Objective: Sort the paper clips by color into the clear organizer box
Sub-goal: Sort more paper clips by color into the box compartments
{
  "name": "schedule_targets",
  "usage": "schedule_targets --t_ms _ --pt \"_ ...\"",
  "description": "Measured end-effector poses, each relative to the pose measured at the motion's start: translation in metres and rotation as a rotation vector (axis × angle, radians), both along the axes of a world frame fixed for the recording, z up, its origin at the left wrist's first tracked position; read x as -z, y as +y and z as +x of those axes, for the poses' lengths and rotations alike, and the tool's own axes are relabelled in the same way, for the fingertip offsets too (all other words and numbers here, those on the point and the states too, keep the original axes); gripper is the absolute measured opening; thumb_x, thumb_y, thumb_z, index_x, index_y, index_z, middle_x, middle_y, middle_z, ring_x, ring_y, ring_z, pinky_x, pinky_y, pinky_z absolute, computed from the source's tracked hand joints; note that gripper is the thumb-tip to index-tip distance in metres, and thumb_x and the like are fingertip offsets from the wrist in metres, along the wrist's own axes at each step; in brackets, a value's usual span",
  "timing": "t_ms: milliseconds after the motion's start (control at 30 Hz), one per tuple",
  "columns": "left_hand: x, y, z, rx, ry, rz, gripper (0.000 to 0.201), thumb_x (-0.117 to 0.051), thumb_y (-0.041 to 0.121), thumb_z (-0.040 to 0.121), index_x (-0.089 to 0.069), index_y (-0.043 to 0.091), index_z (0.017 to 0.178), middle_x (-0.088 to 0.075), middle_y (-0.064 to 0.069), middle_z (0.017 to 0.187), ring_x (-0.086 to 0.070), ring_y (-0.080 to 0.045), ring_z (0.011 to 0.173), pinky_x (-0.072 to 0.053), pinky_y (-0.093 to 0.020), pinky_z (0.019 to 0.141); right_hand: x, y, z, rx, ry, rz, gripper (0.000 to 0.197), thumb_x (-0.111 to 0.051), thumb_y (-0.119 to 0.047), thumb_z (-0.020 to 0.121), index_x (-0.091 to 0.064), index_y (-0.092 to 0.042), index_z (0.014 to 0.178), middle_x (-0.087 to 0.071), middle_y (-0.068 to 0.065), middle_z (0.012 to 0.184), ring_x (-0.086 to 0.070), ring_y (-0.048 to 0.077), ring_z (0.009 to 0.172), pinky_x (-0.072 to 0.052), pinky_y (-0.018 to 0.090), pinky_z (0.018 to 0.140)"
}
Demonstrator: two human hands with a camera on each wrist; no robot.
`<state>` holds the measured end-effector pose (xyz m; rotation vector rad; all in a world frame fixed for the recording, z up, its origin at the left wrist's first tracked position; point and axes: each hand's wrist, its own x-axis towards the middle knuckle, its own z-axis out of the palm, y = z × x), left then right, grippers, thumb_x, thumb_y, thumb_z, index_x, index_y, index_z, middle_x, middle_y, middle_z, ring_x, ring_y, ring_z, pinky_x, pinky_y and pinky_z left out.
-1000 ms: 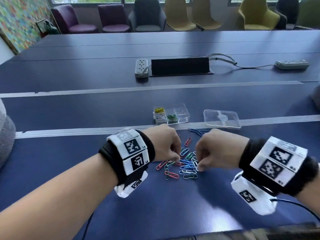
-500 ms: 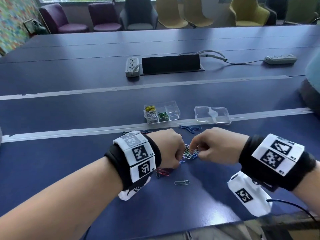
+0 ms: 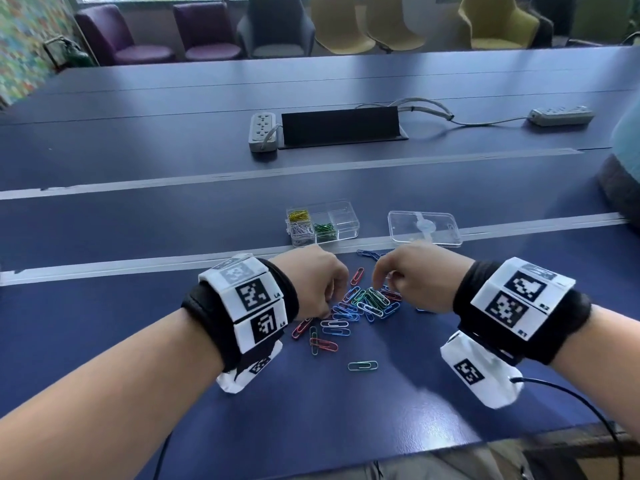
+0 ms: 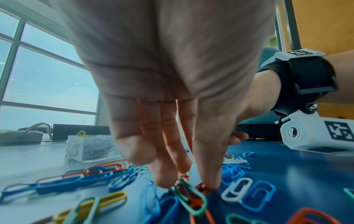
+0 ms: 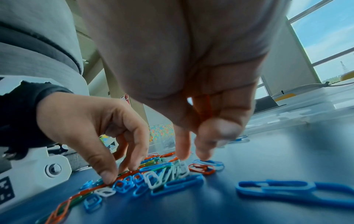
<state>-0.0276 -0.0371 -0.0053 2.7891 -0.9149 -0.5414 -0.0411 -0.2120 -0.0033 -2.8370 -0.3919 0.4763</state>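
A pile of mixed paper clips (image 3: pixel 367 303), red, blue, green and white, lies on the blue table between my hands. My left hand (image 3: pixel 330 306) reaches down into its left side, thumb and fingers pinching at a red clip (image 4: pixel 201 187) beside a green one (image 4: pixel 189 197). My right hand (image 3: pixel 377 285) curls over the right side with a red clip (image 5: pixel 205 107) tucked in its fingers, its tips touching a blue clip (image 5: pixel 208 163). Beyond stands the clear organizer box (image 3: pixel 341 216), holding yellow (image 3: pixel 298 215), white (image 3: pixel 302 231) and green clips (image 3: pixel 325 229).
The box's clear lid (image 3: pixel 424 227) lies to its right. A few blue clips (image 3: pixel 367 253) sit apart behind the pile, and a lone teal clip (image 3: pixel 362 365) lies nearer me. Two power strips (image 3: pixel 262 131) and a black panel (image 3: pixel 341 126) sit farther back.
Half a second ago both hands held a bunch of clips up between them. Now the clips lie spread on the table and my hands have moved slightly apart.
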Motion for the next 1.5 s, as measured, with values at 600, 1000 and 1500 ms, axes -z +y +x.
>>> schedule_targets --t_ms 600,1000,1500 --pt "0.0 0.002 -0.005 -0.022 -0.018 -0.065 0.008 -0.059 0.021 0.078 -0.065 0.022 0.072 -0.057 0.01 0.067 -0.054 -0.01 0.069 -0.049 -0.023 0.07 0.004 0.005 -0.001 -0.047 0.018 0.009 0.008 -0.061 -0.022 0.08 -0.069 -0.02 0.083 -0.048 -0.014 0.059 -0.046 0.002 0.057 -0.034 0.01 0.053" --pt "-0.001 -0.004 -0.002 -0.014 -0.033 -0.09 0.034 -0.055 0.004 0.086 -0.061 0.023 0.113 -0.058 0.0 0.115 -0.052 -0.018 0.108 -0.042 -0.027 0.09 0.003 -0.003 0.004 0.026 0.096 0.179 0.016 -0.076 -0.018 0.072 -0.072 -0.024 0.086 -0.056 -0.011 0.058 -0.05 -0.003 0.047 -0.038 0.005 0.049" --pt "0.01 -0.03 -0.015 0.01 -0.025 -0.049 0.019 -0.049 0.024 0.087 -0.063 0.016 0.097 -0.05 -0.002 0.098 -0.053 -0.022 0.106 -0.043 -0.029 0.09 -0.001 -0.017 0.004 0.176 0.103 0.317 0.018 -0.062 -0.005 0.08 -0.072 -0.019 0.084 -0.067 0.0 0.063 -0.062 0.012 0.06 -0.057 0.029 0.073"
